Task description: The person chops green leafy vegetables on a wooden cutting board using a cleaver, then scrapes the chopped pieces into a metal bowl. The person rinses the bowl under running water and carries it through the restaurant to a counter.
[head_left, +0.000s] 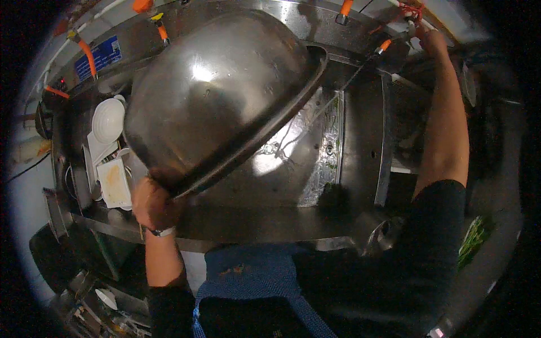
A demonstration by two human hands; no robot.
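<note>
A large, deep stainless steel basin [220, 79] is tipped on its side over the sink, its outer bottom up and its mouth toward the lower right. My left hand [153, 203] is closed on the basin's rim at its lower left end; the fingertips are hidden. Far up at the right, my right arm is stretched out, and my right hand [433, 43] is closed on a tap [414, 27] with red material tied round it. From an orange-ended spout [384, 46] beside that hand, a thin stream of water runs down into the metal sink [360, 135].
White plates and dishes [108, 121], one stained rectangular dish [114, 183] among them, are stacked left of the basin. Several orange hoses [87, 56] hang along the back wall. Green leaves [475, 239] show at the lower right. The sink's front edge [253, 225] runs before me.
</note>
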